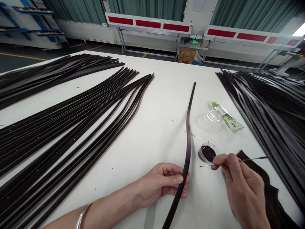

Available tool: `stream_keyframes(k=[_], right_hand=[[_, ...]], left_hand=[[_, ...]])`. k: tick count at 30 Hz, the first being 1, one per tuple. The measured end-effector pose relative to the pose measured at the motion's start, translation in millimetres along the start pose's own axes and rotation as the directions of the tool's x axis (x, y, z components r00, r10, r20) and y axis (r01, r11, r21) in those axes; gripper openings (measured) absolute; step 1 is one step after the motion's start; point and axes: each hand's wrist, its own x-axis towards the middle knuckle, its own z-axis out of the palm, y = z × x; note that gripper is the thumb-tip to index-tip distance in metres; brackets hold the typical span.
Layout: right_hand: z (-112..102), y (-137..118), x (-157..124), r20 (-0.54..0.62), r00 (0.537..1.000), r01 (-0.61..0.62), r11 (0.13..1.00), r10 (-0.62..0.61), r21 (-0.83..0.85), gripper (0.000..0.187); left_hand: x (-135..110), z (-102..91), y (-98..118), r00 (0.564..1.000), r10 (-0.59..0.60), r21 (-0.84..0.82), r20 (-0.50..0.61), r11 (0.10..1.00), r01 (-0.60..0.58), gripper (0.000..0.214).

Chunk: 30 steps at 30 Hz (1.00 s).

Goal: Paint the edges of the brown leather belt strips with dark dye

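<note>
My left hand (162, 181) is closed on a long dark leather strap (188, 143), thumb on top and fingers beneath. A row of small holes runs along the strap, and its far end reaches away over the table. Between thumb and fingers, my right hand (245, 187) pinches a thin metal rod (254, 158) with a dark tip at its right end; its bare end points left toward the strap, apart from it. Just beyond that hand stands a small clear cup (201, 155) holding dark brown paste or liquid (208, 153).
A clear round lid (202, 122) and a green tube (232, 121) lie behind the cup. Dark cloth (259, 175) is beside my right hand. Bundles of dark straps cover the white table (164, 105) at left (59, 127) and right (274, 117).
</note>
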Motion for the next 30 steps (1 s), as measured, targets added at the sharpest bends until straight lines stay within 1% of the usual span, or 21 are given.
stream_keyframes(k=[2,3,4,5,7,8,9,11,20,30], right_hand=[[2.8,-5.9,-8.0,0.035,0.997,0.073,0.997,-0.072,-0.023,0.037],[3.6,-8.5,-11.0,0.066,0.988,0.144,0.989,-0.142,-0.034,0.035],[4.2,-10.6,-13.0,0.101,0.969,0.232,0.972,-0.228,-0.034,0.033],[4.8,-11.8,-14.2,0.137,0.938,0.325,0.945,-0.319,-0.022,0.03],[6.3,-12.2,-14.8,0.198,0.857,0.482,0.876,-0.476,0.022,0.025],[7.3,-11.7,-14.6,0.217,0.823,0.53,0.847,-0.525,0.041,0.024],[8.3,-10.9,-14.2,0.229,0.799,0.559,0.827,-0.556,0.054,0.025],[10.0,-9.2,-13.5,0.248,0.776,0.585,0.808,-0.581,0.062,0.027],[11.9,-4.6,-14.6,0.292,0.742,0.618,0.784,-0.604,0.051,0.025],[15.8,-6.5,-14.0,0.264,0.712,0.661,0.748,-0.651,0.064,0.028]], left_hand=[[0.2,0.2,-0.8,1.0,0.01,0.0,0.012,1.0,-0.01,0.022],[0.3,0.5,-0.9,1.0,0.011,0.0,0.016,1.0,-0.011,0.022],[0.3,0.9,-1.0,1.0,0.012,-0.003,0.019,1.0,-0.012,0.023],[0.2,1.3,-1.0,1.0,0.011,-0.008,0.02,1.0,-0.011,0.023],[0.2,2.0,-0.9,1.0,0.008,-0.017,0.019,1.0,-0.008,0.026],[0.1,2.4,-0.8,1.0,0.008,-0.017,0.018,1.0,-0.008,0.027],[0.0,2.7,-0.6,1.0,0.009,-0.015,0.016,1.0,-0.009,0.028],[-0.2,3.3,-0.3,1.0,0.01,-0.01,0.015,1.0,-0.01,0.029],[0.2,2.7,0.3,1.0,0.015,0.007,0.024,1.0,-0.016,0.026],[0.9,2.3,0.0,0.999,0.014,-0.012,0.039,1.0,-0.013,0.026]])
